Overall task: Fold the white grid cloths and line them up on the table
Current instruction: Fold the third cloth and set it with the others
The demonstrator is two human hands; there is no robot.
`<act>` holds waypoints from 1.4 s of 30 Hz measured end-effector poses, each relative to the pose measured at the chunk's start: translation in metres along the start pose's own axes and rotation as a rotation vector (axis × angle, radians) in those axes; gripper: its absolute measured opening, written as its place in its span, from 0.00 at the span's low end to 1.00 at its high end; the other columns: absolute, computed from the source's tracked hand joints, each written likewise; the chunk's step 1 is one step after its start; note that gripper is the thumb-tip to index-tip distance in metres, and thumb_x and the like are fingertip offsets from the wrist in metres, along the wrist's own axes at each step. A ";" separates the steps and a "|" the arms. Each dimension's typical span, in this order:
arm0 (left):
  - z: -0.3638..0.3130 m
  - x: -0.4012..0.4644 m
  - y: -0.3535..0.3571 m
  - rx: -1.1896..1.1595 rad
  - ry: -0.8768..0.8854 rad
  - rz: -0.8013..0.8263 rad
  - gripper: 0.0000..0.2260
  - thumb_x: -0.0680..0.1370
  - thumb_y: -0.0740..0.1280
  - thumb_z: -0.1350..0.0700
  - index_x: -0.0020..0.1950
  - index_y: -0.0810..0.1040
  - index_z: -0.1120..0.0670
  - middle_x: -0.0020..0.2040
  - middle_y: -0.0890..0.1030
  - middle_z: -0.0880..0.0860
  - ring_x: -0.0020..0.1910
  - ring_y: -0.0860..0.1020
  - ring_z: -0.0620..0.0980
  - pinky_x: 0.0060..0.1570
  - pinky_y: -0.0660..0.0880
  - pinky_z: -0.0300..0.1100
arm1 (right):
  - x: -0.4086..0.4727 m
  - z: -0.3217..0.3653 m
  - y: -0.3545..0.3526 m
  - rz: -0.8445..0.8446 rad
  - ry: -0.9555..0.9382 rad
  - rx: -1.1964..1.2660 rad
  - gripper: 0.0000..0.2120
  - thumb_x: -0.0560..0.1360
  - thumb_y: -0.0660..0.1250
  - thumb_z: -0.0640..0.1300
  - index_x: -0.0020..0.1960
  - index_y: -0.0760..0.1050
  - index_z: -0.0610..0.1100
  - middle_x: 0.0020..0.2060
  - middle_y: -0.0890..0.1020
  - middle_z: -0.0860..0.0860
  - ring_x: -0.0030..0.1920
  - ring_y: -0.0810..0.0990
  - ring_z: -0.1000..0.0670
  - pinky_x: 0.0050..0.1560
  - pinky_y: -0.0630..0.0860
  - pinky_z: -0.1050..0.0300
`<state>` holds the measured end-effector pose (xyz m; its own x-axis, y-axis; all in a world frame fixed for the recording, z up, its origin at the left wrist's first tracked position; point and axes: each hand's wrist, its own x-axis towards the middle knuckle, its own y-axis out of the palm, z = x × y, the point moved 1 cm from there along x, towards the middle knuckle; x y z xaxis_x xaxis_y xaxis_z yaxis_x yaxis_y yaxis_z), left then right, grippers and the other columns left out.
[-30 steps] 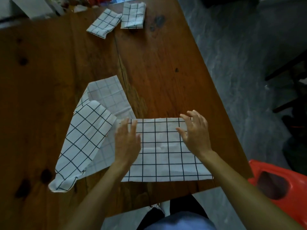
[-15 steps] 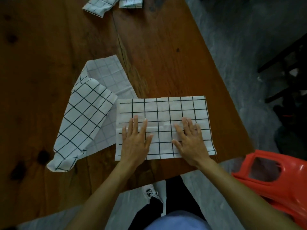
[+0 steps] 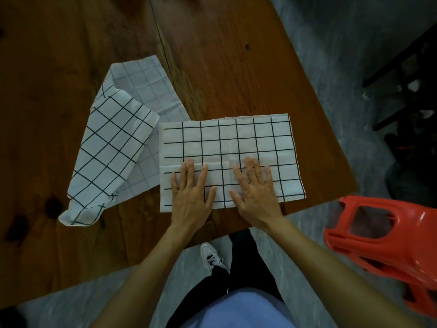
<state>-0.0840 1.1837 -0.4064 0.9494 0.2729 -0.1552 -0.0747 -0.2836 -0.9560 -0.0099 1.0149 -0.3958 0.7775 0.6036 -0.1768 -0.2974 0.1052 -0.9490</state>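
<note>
1. The grid cloth (image 3: 230, 147), a flat white rectangle with black lines, lies under both palms near the wooden table (image 3: 236, 67)'s near edge; this looks like smoothing after a fold.
2. The left hand (image 3: 191, 194) and right hand (image 3: 255, 192) press its near half side by side, fingers straight and spread, gripping nothing.
3. Next probably calls for taking one short end and folding it across.
4. Left of the left hand, a second cloth (image 3: 111, 152) lies rumpled, touching the first.
</note>
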 end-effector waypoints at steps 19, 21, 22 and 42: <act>0.006 -0.002 0.000 -0.007 -0.101 -0.002 0.30 0.79 0.44 0.36 0.78 0.48 0.48 0.78 0.43 0.55 0.77 0.38 0.51 0.74 0.37 0.53 | 0.018 -0.004 0.004 0.041 -0.052 -0.015 0.31 0.79 0.43 0.61 0.79 0.44 0.50 0.78 0.41 0.44 0.77 0.35 0.46 0.74 0.33 0.46; 0.006 -0.001 0.000 -0.015 -0.110 -0.004 0.30 0.78 0.44 0.36 0.78 0.47 0.47 0.78 0.43 0.55 0.77 0.38 0.51 0.74 0.37 0.53 | 0.018 -0.007 0.006 0.042 -0.041 -0.026 0.31 0.79 0.43 0.62 0.78 0.43 0.51 0.78 0.41 0.44 0.77 0.36 0.46 0.75 0.35 0.45; 0.006 -0.001 0.000 -0.019 -0.117 -0.005 0.30 0.78 0.44 0.36 0.78 0.47 0.47 0.78 0.42 0.55 0.77 0.38 0.51 0.74 0.38 0.53 | 0.018 -0.010 0.006 0.038 -0.038 -0.032 0.31 0.79 0.43 0.62 0.79 0.43 0.52 0.78 0.41 0.45 0.77 0.36 0.46 0.75 0.36 0.44; 0.002 0.002 -0.001 0.001 -0.150 0.024 0.31 0.78 0.42 0.35 0.78 0.42 0.47 0.77 0.36 0.54 0.76 0.35 0.52 0.73 0.35 0.56 | -0.003 -0.041 -0.004 0.047 0.094 -0.043 0.34 0.78 0.41 0.66 0.79 0.41 0.51 0.78 0.39 0.46 0.77 0.35 0.48 0.75 0.34 0.47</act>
<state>-0.0828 1.1866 -0.4059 0.8910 0.4006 -0.2136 -0.0974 -0.2908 -0.9518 0.0118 0.9807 -0.4021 0.8125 0.5299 -0.2431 -0.3121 0.0431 -0.9491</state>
